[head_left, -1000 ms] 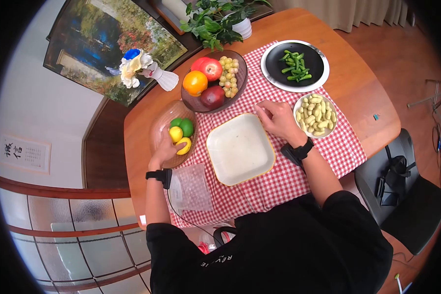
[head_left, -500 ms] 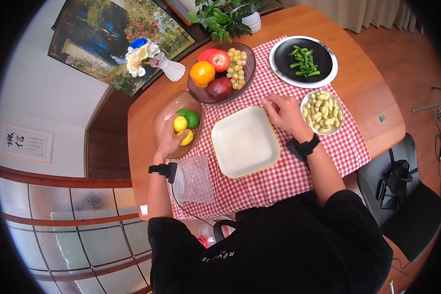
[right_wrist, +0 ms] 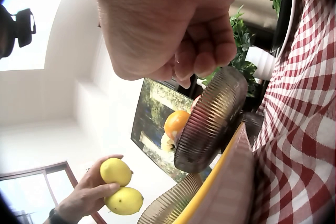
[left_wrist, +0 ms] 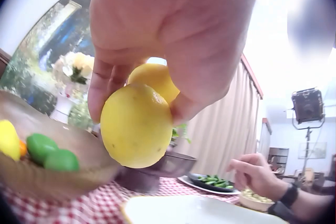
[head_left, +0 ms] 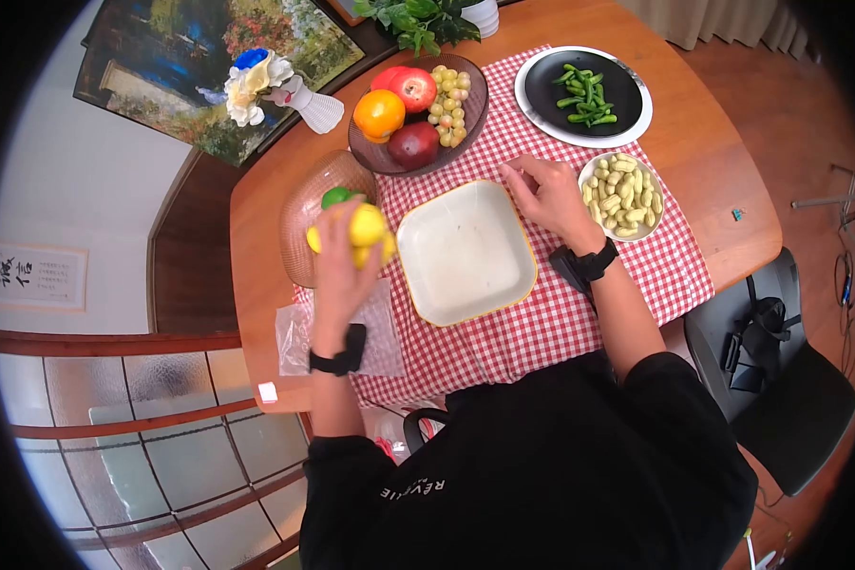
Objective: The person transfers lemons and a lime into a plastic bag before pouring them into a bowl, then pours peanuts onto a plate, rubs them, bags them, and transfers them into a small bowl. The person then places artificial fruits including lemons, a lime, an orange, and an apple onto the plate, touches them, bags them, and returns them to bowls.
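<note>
Two lemons are gripped together in my left hand, raised over the near right side of the amber glass bowl. One lemon lies lower than the other between the fingers and thumb. Green limes and another lemon stay in that bowl, partly covered by the hand in the head view. Right of the bowl stands a white square dish with a yellow rim. My right hand hovers by the dish's far right corner, fingers loosely bent, holding nothing.
Behind the dish, a dark glass bowl holds an orange, grapes and red fruit. A peanut bowl and a plate of green peppers stand at the right. Clear plastic wrap lies near the left forearm. A flower vase stands at the back left.
My left hand has gripped two lemons and lifted them out of the amber bowl, moving toward me and right. The right hand stays by the dish corner.
</note>
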